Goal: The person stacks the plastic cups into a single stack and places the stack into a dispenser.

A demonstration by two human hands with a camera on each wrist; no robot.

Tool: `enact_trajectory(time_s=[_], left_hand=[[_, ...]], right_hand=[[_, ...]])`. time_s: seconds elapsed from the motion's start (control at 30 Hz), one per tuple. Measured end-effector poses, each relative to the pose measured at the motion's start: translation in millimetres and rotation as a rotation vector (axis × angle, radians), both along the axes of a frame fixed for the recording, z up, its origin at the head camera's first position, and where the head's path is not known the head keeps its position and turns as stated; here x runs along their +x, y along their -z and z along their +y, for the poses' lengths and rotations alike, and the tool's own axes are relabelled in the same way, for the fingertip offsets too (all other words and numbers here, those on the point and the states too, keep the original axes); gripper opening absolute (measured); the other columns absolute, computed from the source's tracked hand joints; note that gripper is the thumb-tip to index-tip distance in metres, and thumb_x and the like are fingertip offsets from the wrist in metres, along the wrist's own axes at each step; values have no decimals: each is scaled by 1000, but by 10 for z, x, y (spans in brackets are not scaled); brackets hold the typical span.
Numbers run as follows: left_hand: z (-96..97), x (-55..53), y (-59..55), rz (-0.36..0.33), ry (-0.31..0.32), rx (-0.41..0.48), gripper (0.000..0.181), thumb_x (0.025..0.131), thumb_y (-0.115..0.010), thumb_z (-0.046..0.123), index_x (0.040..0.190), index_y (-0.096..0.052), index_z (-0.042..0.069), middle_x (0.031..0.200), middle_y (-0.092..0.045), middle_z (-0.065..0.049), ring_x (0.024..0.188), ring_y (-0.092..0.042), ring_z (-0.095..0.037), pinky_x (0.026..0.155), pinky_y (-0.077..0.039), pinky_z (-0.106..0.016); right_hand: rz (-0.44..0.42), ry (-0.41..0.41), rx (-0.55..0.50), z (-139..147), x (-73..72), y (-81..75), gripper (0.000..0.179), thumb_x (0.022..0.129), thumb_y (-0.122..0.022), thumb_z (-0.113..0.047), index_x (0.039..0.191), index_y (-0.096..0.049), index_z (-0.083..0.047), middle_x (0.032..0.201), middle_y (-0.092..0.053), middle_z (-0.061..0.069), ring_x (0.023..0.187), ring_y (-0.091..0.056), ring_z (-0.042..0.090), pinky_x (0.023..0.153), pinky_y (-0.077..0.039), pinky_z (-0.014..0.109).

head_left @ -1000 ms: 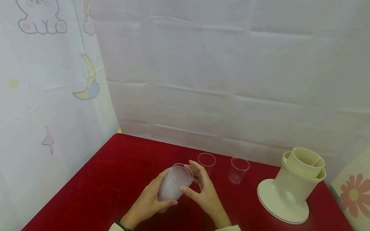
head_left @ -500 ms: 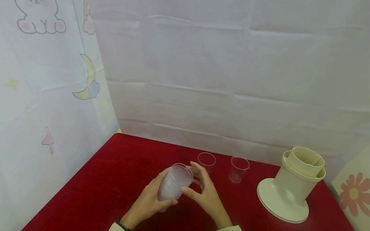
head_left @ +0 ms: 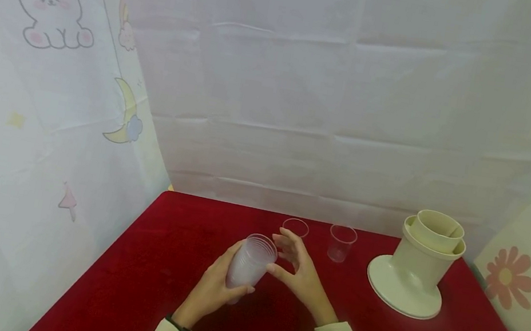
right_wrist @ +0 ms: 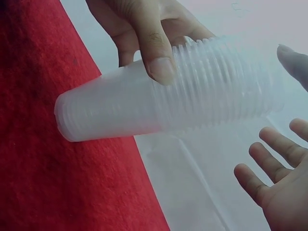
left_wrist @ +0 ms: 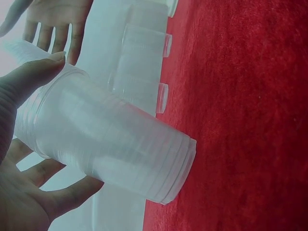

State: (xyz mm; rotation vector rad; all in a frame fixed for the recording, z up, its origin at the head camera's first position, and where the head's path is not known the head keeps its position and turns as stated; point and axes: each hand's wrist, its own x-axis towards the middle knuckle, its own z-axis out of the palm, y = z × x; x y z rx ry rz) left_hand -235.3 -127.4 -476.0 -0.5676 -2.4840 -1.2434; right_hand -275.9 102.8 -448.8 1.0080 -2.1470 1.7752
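Observation:
My left hand [head_left: 214,286] grips a tilted stack of clear plastic cups [head_left: 250,264], thumb on one side and fingers on the other. Many rims are nested closely together, as the right wrist view of the cup stack [right_wrist: 211,86] shows. Beside the stack's mouth, my right hand [head_left: 302,280] is spread with its fingers apart; a gap separates it from the rims. In the left wrist view the stack's bottom end [left_wrist: 168,168] points down toward the red cloth. Behind the right hand stands a single clear cup [head_left: 295,228], partly hidden by its fingers.
Another clear cup [head_left: 340,244] stands upright to the right of that one. Farther right is a cream plastic stand [head_left: 418,270] with a round base and a tube-like top. Red cloth [head_left: 137,284] covers the table, and pale fabric walls [head_left: 275,103] enclose it.
My right hand has drawn slightly away from the cup stack, to the right, its fingers spreading wider. The left hand and the stack have stayed nearly still.

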Motion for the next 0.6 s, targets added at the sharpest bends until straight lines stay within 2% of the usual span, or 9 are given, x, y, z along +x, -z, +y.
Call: enact_trajectory(time_s=[0.27, 0.4, 0.6], left_hand=[[-6, 0, -9, -15, 7, -4, 95, 81, -83, 36, 157, -27, 24, 141, -51, -8, 114, -56, -29, 89, -50, -56], [-6, -3, -14, -22, 6, -8, 95, 81, -83, 37, 157, -28, 24, 141, -51, -8, 115, -55, -30, 90, -50, -57], [-10, -4, -16, -21, 2, -11, 95, 80, -84, 37, 157, -28, 26, 141, -51, -8, 115, -56, -29, 91, -49, -57]], right_hand=[[15, 2, -10, 55, -25, -30, 74, 88, -75, -10, 151, -36, -13, 144, -52, 16, 132, -49, 32, 103, -46, 36], [12, 7, -12, 69, -33, -34, 74, 88, -74, -8, 151, -35, -7, 144, -50, 19, 132, -48, 32, 104, -46, 40], [3, 29, -18, 115, -38, -35, 75, 87, -75, -8, 151, -37, -18, 144, -52, 14, 131, -49, 34, 102, -44, 52]])
